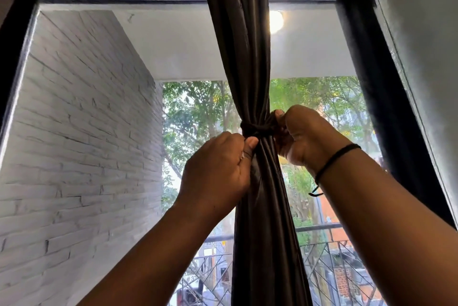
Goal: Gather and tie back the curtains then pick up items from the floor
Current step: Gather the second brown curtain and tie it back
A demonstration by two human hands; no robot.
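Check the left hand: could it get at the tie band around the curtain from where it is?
Probably yes. The left hand grips the curtain just under the tie band, thumb tip already touching it, nothing between. The right hand holds the band's far side only.

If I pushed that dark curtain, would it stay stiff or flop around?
Probably flop. The curtain hangs in soft folds and is squeezed narrow where the tie wraps it, so it looks limp. Its sheen suggests slippery cloth. The left hand and right hand grip at the tie.
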